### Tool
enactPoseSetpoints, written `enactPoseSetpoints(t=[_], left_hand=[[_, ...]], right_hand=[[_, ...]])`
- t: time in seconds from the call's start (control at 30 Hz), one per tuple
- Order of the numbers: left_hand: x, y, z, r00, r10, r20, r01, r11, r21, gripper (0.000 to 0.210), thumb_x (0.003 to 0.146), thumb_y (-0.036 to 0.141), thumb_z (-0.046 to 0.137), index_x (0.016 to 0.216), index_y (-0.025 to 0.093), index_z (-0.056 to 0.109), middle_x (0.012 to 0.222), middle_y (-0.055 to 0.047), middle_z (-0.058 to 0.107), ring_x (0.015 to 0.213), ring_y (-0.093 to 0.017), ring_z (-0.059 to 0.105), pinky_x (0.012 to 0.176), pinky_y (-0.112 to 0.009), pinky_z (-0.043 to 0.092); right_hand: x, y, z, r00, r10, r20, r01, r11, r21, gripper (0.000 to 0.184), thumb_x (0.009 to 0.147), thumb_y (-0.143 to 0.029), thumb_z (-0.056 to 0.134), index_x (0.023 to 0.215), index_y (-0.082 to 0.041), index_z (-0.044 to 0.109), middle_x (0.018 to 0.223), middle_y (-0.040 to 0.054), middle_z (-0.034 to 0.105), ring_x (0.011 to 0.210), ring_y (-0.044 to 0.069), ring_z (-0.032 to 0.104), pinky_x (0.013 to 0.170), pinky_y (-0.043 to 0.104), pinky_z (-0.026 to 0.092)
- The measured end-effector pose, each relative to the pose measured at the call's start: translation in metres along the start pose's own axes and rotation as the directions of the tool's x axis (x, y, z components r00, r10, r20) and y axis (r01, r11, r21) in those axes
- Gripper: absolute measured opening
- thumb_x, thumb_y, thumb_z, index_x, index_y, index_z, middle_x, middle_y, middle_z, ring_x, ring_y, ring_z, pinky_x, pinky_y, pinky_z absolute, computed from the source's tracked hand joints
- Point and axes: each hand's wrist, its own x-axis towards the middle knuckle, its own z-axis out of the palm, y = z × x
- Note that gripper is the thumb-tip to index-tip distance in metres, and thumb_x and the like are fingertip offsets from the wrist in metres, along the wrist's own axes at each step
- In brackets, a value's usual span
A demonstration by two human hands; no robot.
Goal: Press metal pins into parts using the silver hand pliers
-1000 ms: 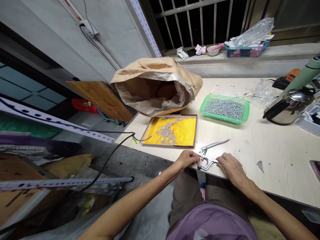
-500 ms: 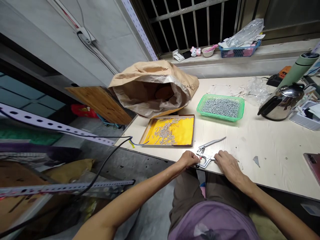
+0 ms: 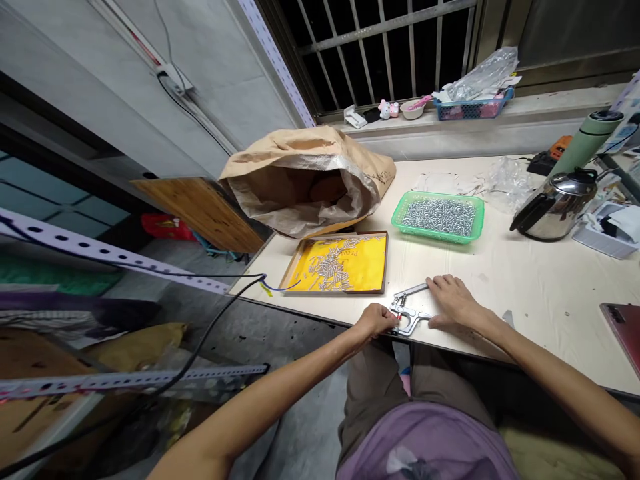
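Observation:
Silver spring-loaded hand pliers with two long handles and a C-shaped jaw lie at the table's front edge. My right hand is wrapped round the handle ends, fingers over the upper handle and thumb by the lower one. At the jaw end, my left hand is closed in a pinch; a small red bit shows at its fingertips, but what it holds is too small to make out. Behind the pliers is a shallow tray with a yellow bottom and loose small metal pins. A green basket holds many similar pieces.
A large open paper sack lies behind the tray. To the right stand a steel kettle, a green flask and a grey bin. A phone-like slab rests at the right edge. Cables hang at the left.
My right hand has moved up from the lower handle and closed over both handles. The upper handle has swung down towards the lower one. My left hand stays at the jaw.

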Motion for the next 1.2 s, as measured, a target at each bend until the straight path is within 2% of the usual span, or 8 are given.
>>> enactPoseSetpoints(t=[0.17,0.27,0.37,0.43,0.53,0.7,1.07,1.2], left_hand=[[-0.016,0.002,0.003,0.98,0.088,-0.178,-0.048,0.974,0.22,0.026,0.076,0.039,0.062,0.065,0.014,0.061,0.055,0.003,0.052,0.055,-0.012,0.049,0.053,-0.023,0.037],[-0.021,0.007,0.011,0.846,0.459,-0.271,-0.284,0.818,0.5,0.014,0.08,0.03,0.062,0.083,0.016,0.063,0.087,-0.005,0.063,0.086,-0.019,0.057,0.073,-0.028,0.045],[-0.015,0.021,0.019,0.683,0.72,-0.119,-0.495,0.577,0.65,0.033,0.077,0.025,0.068,0.107,0.018,0.056,0.116,-0.01,0.057,0.108,-0.023,0.051,0.092,-0.035,0.043],[-0.007,0.032,0.022,0.634,0.773,-0.013,-0.565,0.475,0.674,0.041,0.077,0.025,0.068,0.114,0.019,0.051,0.123,-0.01,0.054,0.113,-0.024,0.048,0.097,-0.037,0.041],[0.004,0.044,0.021,0.653,0.749,0.109,-0.586,0.41,0.699,0.042,0.078,0.03,0.067,0.115,0.02,0.049,0.117,-0.009,0.055,0.109,-0.024,0.049,0.094,-0.037,0.043],[0.008,0.055,0.018,0.68,0.713,0.169,-0.556,0.351,0.754,0.044,0.077,0.035,0.069,0.112,0.018,0.049,0.107,-0.009,0.055,0.102,-0.025,0.05,0.086,-0.036,0.045],[0.007,0.065,0.026,0.782,0.616,0.096,-0.444,0.442,0.779,0.012,0.088,0.028,0.055,0.092,0.016,0.058,0.098,-0.008,0.059,0.101,-0.024,0.05,0.079,-0.034,0.045],[0.008,0.058,0.032,0.748,0.663,0.024,-0.433,0.46,0.775,0.02,0.086,0.026,0.056,0.104,0.017,0.056,0.108,-0.009,0.059,0.106,-0.024,0.051,0.086,-0.035,0.046]], right_hand=[[-0.002,-0.011,-0.005,0.999,0.048,0.008,-0.047,0.998,-0.031,0.055,0.065,-0.04,0.077,0.109,-0.013,0.059,0.107,0.0138,0.06,0.102,0.029,0.051,0.081,0.038,0.043],[-0.005,-0.015,-0.004,0.998,0.057,0.001,-0.057,0.998,-0.04,0.041,0.071,-0.036,0.074,0.103,-0.015,0.061,0.104,0.0122,0.06,0.101,0.027,0.052,0.08,0.035,0.043],[-0.008,-0.017,-0.006,0.998,0.062,0.006,-0.061,0.997,-0.05,0.039,0.074,-0.034,0.072,0.105,-0.013,0.061,0.107,0.0125,0.06,0.102,0.027,0.052,0.082,0.034,0.044],[-0.011,-0.016,-0.009,0.999,0.047,0.014,-0.046,0.998,-0.045,0.045,0.073,-0.034,0.073,0.11,-0.013,0.059,0.109,0.0126,0.06,0.102,0.027,0.052,0.083,0.035,0.044],[-0.015,-0.013,-0.012,0.999,0.034,0.026,-0.033,0.999,-0.03,0.056,0.069,-0.034,0.076,0.116,-0.012,0.055,0.11,0.0126,0.06,0.1,0.027,0.053,0.081,0.034,0.046],[-0.015,-0.014,-0.009,0.999,0.051,0.018,-0.049,0.995,-0.082,0.041,0.073,-0.027,0.072,0.109,-0.012,0.059,0.105,0.0136,0.062,0.098,0.027,0.054,0.08,0.034,0.046],[-0.011,-0.007,0.001,0.999,0.021,0.04,-0.02,0.999,-0.032,0.015,0.09,-0.018,0.05,0.094,-0.017,0.064,0.096,0.0088,0.064,0.094,0.021,0.055,0.075,0.029,0.044],[-0.009,0.004,-0.003,1.0,0.016,-0.024,-0.016,1.0,-0.004,0.02,0.084,-0.024,0.061,0.102,-0.016,0.062,0.102,0.0099,0.062,0.099,0.023,0.053,0.079,0.029,0.043]])
